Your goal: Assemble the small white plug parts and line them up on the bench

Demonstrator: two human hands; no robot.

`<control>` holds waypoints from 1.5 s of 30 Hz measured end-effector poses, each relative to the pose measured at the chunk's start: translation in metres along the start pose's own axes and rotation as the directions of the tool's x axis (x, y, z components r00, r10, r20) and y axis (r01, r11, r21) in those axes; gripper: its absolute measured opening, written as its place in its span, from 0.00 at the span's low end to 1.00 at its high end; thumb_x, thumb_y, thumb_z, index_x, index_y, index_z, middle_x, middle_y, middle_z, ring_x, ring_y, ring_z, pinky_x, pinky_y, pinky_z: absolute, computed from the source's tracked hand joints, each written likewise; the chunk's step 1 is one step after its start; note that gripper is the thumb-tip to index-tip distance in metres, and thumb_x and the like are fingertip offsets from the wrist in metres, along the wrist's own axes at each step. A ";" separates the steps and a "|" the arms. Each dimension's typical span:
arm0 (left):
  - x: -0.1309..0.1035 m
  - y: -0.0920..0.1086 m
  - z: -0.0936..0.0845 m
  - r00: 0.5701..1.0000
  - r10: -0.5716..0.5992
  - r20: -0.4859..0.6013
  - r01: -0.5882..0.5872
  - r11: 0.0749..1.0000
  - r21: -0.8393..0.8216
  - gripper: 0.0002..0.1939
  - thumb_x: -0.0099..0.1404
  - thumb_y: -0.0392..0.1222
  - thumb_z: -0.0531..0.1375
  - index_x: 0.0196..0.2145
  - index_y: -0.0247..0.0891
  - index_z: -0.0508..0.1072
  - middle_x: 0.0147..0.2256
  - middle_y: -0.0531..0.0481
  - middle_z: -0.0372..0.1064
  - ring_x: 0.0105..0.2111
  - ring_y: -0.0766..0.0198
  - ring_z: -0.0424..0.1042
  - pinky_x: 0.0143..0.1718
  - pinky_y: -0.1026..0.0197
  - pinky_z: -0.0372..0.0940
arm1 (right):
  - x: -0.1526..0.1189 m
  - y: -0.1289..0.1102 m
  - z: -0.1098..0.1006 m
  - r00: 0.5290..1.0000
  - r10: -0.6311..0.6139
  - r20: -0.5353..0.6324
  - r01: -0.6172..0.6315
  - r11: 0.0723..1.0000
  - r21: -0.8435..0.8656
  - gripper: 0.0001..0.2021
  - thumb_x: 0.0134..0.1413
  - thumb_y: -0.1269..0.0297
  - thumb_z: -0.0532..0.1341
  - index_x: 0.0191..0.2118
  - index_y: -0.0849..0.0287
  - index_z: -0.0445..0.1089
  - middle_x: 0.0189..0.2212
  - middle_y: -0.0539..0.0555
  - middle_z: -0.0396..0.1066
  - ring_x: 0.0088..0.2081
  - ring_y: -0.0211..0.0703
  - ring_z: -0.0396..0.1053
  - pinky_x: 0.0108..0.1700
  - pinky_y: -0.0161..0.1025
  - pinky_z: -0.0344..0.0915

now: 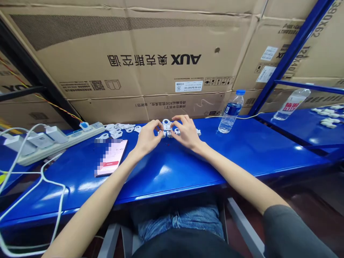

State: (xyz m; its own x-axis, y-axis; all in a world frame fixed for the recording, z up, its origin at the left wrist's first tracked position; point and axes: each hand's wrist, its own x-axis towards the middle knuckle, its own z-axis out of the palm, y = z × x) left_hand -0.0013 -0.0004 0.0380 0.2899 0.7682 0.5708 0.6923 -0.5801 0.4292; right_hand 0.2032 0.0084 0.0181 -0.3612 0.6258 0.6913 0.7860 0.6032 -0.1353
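Observation:
In the head view, a small white plastic piece with a round ring at its top [167,124] stands between my two hands at the back of the blue table. My left hand [148,137] has its thumb and fingers curled together at the piece's left side. From the other side, my right hand [187,133] pinches it with thumb and forefinger. More small white parts [169,134] lie just below and behind the fingers, partly covered by them. To the left is a loose pile of white ringed pieces [118,129].
A phone [113,157] lies left of my forearm. Beyond it, a power strip [72,140] carries chargers and white cables [63,190]. A water bottle [231,111] stands at the back right. Large cardboard boxes [150,82] wall off the back, beside a blue frame post [290,46].

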 end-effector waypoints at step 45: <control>0.001 0.001 -0.004 0.981 -0.095 -0.171 0.071 0.988 -0.139 0.06 0.65 0.42 0.65 0.37 0.43 0.83 0.36 0.52 0.82 0.38 0.59 0.76 0.38 0.58 0.65 | -0.003 -0.013 0.002 0.996 -0.078 -0.047 0.079 0.997 0.011 0.08 0.69 0.63 0.60 0.47 0.54 0.76 0.59 0.59 0.71 0.60 0.54 0.62 0.56 0.51 0.61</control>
State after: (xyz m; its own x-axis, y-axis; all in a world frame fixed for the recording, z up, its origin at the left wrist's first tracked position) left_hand -0.0027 -0.0015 0.0414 0.1054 0.7621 0.6388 0.6123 -0.5559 0.5622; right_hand 0.1932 -0.0004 0.0166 -0.3980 0.5528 0.7322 0.7496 0.6560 -0.0878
